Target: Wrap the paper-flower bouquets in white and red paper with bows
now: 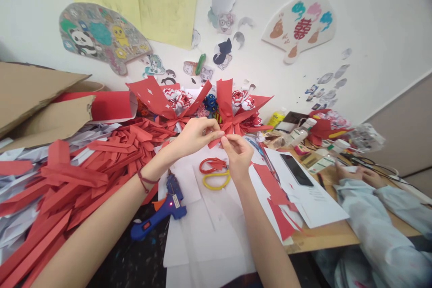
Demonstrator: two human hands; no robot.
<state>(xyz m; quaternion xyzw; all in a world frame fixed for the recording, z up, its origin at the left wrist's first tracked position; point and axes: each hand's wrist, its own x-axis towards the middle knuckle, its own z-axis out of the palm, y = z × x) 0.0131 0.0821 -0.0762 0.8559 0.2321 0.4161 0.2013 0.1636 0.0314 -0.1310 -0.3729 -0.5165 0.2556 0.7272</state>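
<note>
My left hand (197,136) and my right hand (238,155) meet at their fingertips above the white papers, both in a pinch. Red paper shows around the fingertips, but I cannot tell whether it is held or belongs to the bouquet behind. Just beyond them stands a red-wrapped bouquet (229,110) with red and white paper flowers. A second red-wrapped bouquet (177,103) is behind my left hand. Below the hands lie scissors (216,181) with a red and a yellow handle loop. A blue glue gun (168,209), its red light lit, rests beside my left forearm.
Folded red paper strips (77,171) heap up on the left, near cardboard (40,90). At right, a phone (296,170) lies on a white sheet (324,207), near red scraps (273,184) and bottles (302,130). Another person's sleeves (367,216) rest at the table's right side.
</note>
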